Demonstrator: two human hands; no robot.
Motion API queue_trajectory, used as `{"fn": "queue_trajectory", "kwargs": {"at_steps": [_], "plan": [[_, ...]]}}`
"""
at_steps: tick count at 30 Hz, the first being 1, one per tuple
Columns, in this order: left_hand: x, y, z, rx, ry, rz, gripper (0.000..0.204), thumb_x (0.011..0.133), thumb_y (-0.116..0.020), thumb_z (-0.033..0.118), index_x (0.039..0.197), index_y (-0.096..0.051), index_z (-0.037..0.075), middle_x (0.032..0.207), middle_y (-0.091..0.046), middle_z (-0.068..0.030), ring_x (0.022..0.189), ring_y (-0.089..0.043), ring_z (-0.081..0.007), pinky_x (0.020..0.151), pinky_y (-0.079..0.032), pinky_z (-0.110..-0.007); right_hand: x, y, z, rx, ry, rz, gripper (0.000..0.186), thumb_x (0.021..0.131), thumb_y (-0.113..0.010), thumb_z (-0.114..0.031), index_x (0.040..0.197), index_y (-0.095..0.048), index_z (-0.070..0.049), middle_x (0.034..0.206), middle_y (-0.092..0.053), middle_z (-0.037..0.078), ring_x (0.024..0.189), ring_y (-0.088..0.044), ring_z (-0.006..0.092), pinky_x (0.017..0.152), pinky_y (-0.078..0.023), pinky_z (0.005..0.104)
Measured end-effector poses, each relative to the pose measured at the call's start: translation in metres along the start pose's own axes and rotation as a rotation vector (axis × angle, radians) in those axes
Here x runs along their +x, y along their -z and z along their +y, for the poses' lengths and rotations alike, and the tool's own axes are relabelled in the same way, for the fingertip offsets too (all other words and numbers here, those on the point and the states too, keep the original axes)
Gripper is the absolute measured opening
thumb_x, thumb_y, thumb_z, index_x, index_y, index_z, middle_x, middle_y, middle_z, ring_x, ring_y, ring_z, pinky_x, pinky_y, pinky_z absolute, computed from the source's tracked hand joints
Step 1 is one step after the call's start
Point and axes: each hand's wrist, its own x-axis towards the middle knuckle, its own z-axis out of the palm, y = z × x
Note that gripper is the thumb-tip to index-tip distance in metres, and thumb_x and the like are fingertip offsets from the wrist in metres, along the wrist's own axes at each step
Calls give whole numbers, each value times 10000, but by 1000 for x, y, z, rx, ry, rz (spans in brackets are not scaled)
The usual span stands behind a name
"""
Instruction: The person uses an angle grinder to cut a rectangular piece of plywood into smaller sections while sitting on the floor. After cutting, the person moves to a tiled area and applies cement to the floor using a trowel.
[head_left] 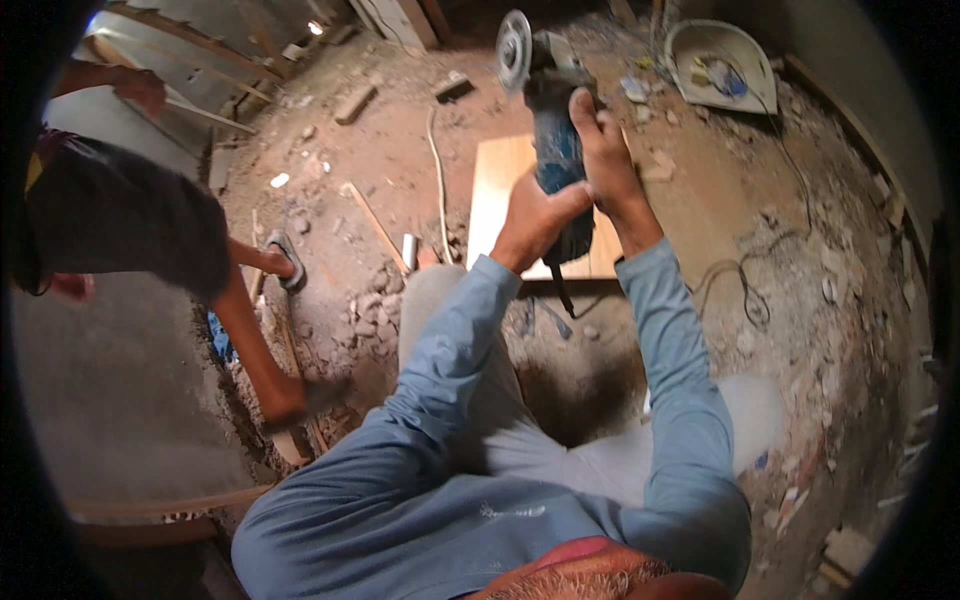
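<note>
An angle grinder with a dark blue-green body is raised in front of me, its round disc at the far end, edge toward the upper left. My left hand wraps round the lower part of the body from the left side. Higher up on the right side, my right hand grips the body, thumb up near the head. A short black cord leaves the grinder's lower end. Behind and beneath the tool lies a flat tan panel, partly hidden by my hands.
On the left, another person's leg in dark shorts stands close by. Rubble, a thin wooden stick and a pale hose or cable lie on the dirt floor. A whitish basin sits far right; a black cable loops below it.
</note>
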Motion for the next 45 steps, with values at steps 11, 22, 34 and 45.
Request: {"fn": "queue_trajectory", "kwargs": {"at_steps": [11, 22, 34, 45], "plan": [[-5, -7, -4, 4, 113, -16, 342, 847, -726, 270, 1055, -627, 18, 887, -642, -40, 716, -618, -122, 651, -513, -289, -6, 13, 0, -65, -134, -149, 679, 992, -442, -669, 1020, -653, -24, 751, -642, 44, 629, -672, 134, 543, -564, 259], [1, -9, -8, -63, 215, 21, 333, 835, -727, 278, 1035, -631, 30, 843, -642, -43, 660, -618, -130, 609, -514, -290, -7, 21, 7, 44, -277, -103, 670, 1007, -431, -638, 1067, -648, -7, 828, -695, 100, 647, -691, 150, 575, -590, 273], [-5, -22, -8, -13, 221, -57, 370, 824, -746, 292, 1036, -627, 14, 849, -654, -57, 673, -631, -139, 611, -526, -292, -6, 37, -5, 238, -381, -89, 544, 957, -565, -585, 1046, -668, -59, 842, -689, 64, 665, -678, 137, 608, -588, 286], [-1, -17, 3, -884, 440, -420, 497, 916, -675, 384, 1152, -541, -32, 957, -700, -236, 692, -739, -302, 639, -666, -432, -80, 59, -18, 514, -433, -362, 865, 857, -659, -546, 1386, -408, 90, 1229, -616, 314, 1035, -695, 347, 869, -620, 422]]}}
